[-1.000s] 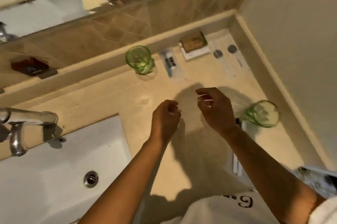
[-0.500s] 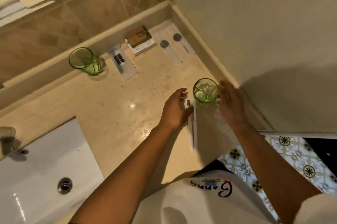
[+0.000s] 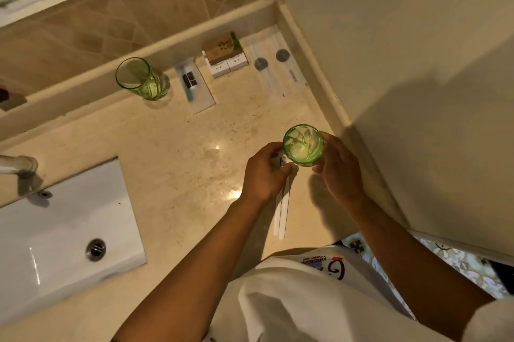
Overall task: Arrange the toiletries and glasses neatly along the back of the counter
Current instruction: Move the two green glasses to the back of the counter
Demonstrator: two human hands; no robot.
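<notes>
A green ribbed drinking glass is gripped by the right hand, near the side wall edge of the beige marble counter. Beside that glass, white toothbrushes in a clear wrapper are pinched by the left hand. Well behind that glass, a second green glass, a flat clear sachet and small white boxes are lined along the back ledge.

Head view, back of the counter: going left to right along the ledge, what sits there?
Green glass → clear flat packet with a dark item inside → brown box on two white boxes → wrapped toothbrush packets in the corner. The second green glass stands nearer, between both hands, not in this row.
</notes>
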